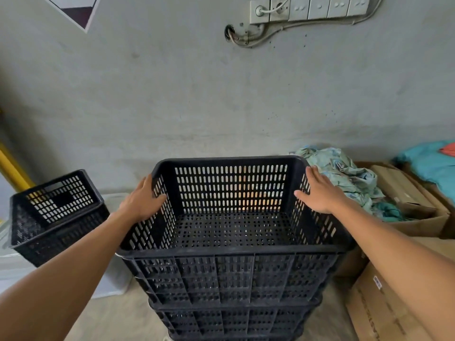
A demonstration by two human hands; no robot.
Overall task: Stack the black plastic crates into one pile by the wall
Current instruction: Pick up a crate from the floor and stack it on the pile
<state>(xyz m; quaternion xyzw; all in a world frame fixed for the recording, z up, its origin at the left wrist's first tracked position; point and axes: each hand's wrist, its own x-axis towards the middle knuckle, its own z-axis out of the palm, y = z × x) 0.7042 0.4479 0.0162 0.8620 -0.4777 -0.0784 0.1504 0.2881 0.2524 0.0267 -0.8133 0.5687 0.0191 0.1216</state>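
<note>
Black plastic crates stand piled by the wall, left hand and right hand flat against the side rims of the top crate, fingers straight and together, likely squaring it.

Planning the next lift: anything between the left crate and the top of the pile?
Nothing visible. The left crate sits apart from the pile, with only the left hand and its forearm in the gap. The top crate is empty; the right hand rests on its other rim.
</note>
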